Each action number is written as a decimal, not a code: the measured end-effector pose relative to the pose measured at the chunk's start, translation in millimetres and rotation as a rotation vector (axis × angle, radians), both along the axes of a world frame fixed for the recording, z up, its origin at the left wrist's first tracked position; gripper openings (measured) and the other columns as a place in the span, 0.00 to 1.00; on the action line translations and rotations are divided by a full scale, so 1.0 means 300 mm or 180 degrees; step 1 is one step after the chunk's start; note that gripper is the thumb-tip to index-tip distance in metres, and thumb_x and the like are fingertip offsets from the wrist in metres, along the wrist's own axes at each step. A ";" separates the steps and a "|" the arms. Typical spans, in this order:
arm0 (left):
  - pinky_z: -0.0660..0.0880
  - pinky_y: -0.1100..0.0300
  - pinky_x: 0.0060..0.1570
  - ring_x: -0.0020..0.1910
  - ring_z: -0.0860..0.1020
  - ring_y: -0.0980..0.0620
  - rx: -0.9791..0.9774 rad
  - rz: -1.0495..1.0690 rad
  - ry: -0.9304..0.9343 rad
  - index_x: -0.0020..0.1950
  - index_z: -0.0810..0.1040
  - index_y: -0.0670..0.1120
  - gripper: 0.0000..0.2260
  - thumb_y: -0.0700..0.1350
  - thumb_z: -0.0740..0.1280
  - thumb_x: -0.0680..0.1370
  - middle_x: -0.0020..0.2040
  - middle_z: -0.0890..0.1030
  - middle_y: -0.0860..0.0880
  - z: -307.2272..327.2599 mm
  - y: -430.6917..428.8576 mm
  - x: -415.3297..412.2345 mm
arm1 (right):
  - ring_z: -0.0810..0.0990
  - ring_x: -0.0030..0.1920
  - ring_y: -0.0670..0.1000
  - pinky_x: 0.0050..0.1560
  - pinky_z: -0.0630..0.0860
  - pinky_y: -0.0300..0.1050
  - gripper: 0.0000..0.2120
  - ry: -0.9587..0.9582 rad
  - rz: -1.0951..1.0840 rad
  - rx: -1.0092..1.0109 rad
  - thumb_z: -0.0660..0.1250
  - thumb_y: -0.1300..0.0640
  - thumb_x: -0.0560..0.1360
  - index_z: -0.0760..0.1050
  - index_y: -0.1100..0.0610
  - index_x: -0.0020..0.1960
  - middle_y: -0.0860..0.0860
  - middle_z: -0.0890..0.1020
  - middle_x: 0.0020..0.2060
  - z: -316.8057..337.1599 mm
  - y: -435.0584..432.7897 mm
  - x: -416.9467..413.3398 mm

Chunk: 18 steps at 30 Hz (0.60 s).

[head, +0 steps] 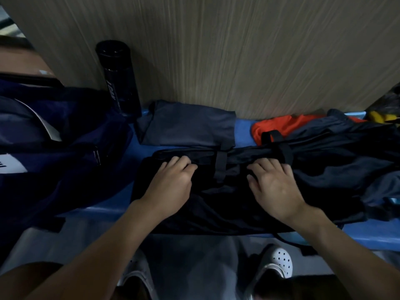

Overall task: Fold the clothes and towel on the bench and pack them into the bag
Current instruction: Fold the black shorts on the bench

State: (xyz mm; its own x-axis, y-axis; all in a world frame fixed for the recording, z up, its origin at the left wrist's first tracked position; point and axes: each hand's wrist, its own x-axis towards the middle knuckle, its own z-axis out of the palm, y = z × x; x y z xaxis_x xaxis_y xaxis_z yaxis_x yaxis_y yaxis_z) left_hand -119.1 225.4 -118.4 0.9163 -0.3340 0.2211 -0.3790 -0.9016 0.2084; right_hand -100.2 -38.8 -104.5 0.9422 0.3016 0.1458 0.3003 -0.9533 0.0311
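Note:
A black garment with strap loops point(227, 198) lies spread on the blue bench point(368, 232) in front of me. My left hand point(171, 185) rests on its left part with the fingers bent at the tips. My right hand point(275, 187) presses flat on its right part, fingers pointing left. Behind it sits a folded grey-blue garment point(186, 126). An orange garment point(279, 126) and more dark clothes point(350, 152) are heaped at the right. The navy bag point(54, 161) stands at the left, its opening partly out of view.
A black bottle point(119, 76) stands upright against the wooden wall point(238, 50) behind the bag. Something yellow point(381, 118) lies at the far right. My white perforated shoes point(279, 263) are on the floor below the bench edge.

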 end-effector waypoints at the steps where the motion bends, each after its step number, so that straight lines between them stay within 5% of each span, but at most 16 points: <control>1: 0.75 0.50 0.47 0.51 0.76 0.45 0.0007 -0.0039 -0.0019 0.60 0.81 0.41 0.15 0.32 0.68 0.74 0.55 0.78 0.47 -0.006 0.001 0.007 | 0.75 0.54 0.58 0.52 0.70 0.55 0.18 -0.0025 -0.0032 0.0001 0.56 0.49 0.76 0.77 0.55 0.60 0.52 0.78 0.55 0.001 -0.010 0.013; 3: 0.74 0.48 0.51 0.58 0.76 0.44 -0.0011 0.0002 0.0030 0.64 0.79 0.42 0.18 0.33 0.67 0.75 0.62 0.76 0.46 -0.006 0.000 0.021 | 0.73 0.57 0.58 0.55 0.69 0.55 0.20 -0.0087 -0.0099 -0.0134 0.55 0.50 0.76 0.76 0.55 0.63 0.54 0.77 0.59 0.000 -0.021 0.033; 6: 0.66 0.44 0.67 0.72 0.62 0.46 0.0134 0.0245 0.0477 0.78 0.63 0.50 0.26 0.42 0.62 0.79 0.79 0.58 0.47 0.001 -0.009 0.032 | 0.70 0.66 0.61 0.67 0.63 0.59 0.21 -0.0182 -0.0184 -0.0396 0.60 0.52 0.75 0.75 0.57 0.65 0.58 0.75 0.65 -0.004 -0.016 0.051; 8: 0.59 0.41 0.71 0.77 0.53 0.47 0.0299 0.0349 0.0728 0.81 0.55 0.54 0.28 0.47 0.59 0.81 0.81 0.45 0.47 0.011 -0.017 0.037 | 0.68 0.68 0.63 0.67 0.62 0.62 0.24 -0.0141 -0.0286 -0.0420 0.65 0.53 0.73 0.73 0.57 0.67 0.60 0.72 0.67 -0.002 -0.008 0.057; 11: 0.55 0.40 0.72 0.79 0.47 0.48 0.0526 0.0487 0.0952 0.81 0.50 0.55 0.29 0.53 0.56 0.81 0.81 0.39 0.48 0.019 -0.032 0.044 | 0.66 0.69 0.62 0.66 0.62 0.64 0.31 0.0248 -0.0321 -0.0474 0.54 0.48 0.70 0.69 0.54 0.72 0.58 0.68 0.72 -0.001 -0.004 0.060; 14: 0.59 0.39 0.70 0.77 0.54 0.44 0.0374 0.0696 0.0763 0.79 0.60 0.52 0.28 0.54 0.57 0.79 0.80 0.51 0.43 0.022 -0.046 0.036 | 0.49 0.78 0.58 0.73 0.48 0.65 0.35 0.0661 -0.0294 -0.0354 0.49 0.46 0.71 0.57 0.49 0.78 0.53 0.54 0.79 -0.017 -0.017 0.072; 16: 0.69 0.40 0.62 0.66 0.68 0.42 0.0157 0.0533 0.0192 0.67 0.76 0.47 0.21 0.51 0.60 0.76 0.69 0.68 0.43 0.021 -0.053 0.028 | 0.41 0.79 0.57 0.74 0.41 0.65 0.34 0.0746 -0.0306 -0.0256 0.49 0.46 0.73 0.52 0.48 0.79 0.51 0.49 0.80 -0.021 -0.022 0.077; 18: 0.74 0.46 0.53 0.54 0.73 0.45 0.0046 0.0227 -0.0236 0.56 0.81 0.43 0.13 0.45 0.64 0.74 0.55 0.74 0.46 0.006 -0.052 0.030 | 0.44 0.79 0.57 0.74 0.44 0.65 0.32 0.0708 -0.0291 -0.0256 0.54 0.48 0.75 0.55 0.49 0.78 0.52 0.53 0.79 -0.022 -0.020 0.075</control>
